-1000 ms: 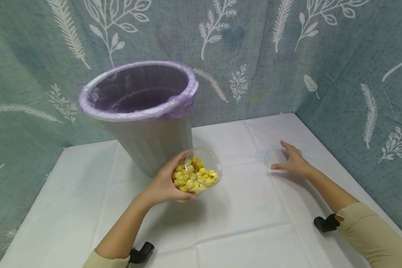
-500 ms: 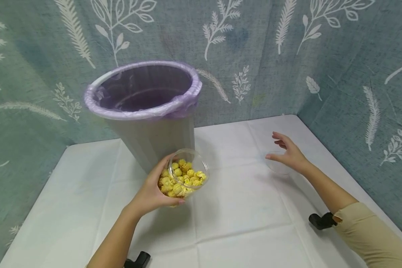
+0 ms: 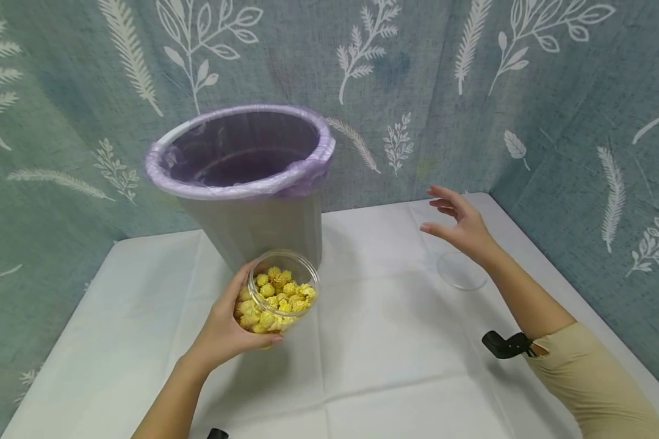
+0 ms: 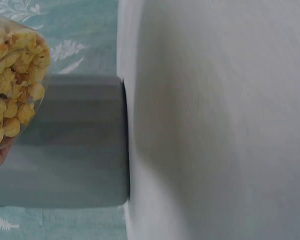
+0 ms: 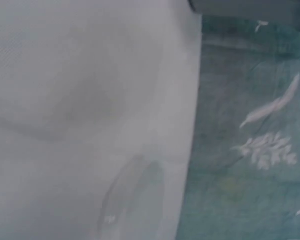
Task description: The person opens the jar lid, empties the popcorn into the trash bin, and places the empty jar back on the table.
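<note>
My left hand (image 3: 225,329) grips a clear plastic jar of yellow popcorn (image 3: 277,299), tilted with its open mouth toward the head camera, in front of the bin. Popcorn (image 4: 15,95) also shows through the jar wall at the left edge of the left wrist view. Raised above the table on the right, my right hand (image 3: 464,228) holds nothing, its thumb and fingers apart. Below it a clear round lid (image 3: 461,271) lies flat on the white cloth; the right wrist view shows the lid (image 5: 132,200) blurred at the bottom.
A grey bin (image 3: 258,228) with a purple liner (image 3: 313,174) over its rim stands at the back left of the table (image 3: 384,353). Behind the table hangs a green-blue curtain (image 3: 307,55) with white leaves. It also runs along both sides.
My left hand has moved left and nearer with the popcorn jar. My right hand has lifted off the lid, up and to the left, leaving it on the table.
</note>
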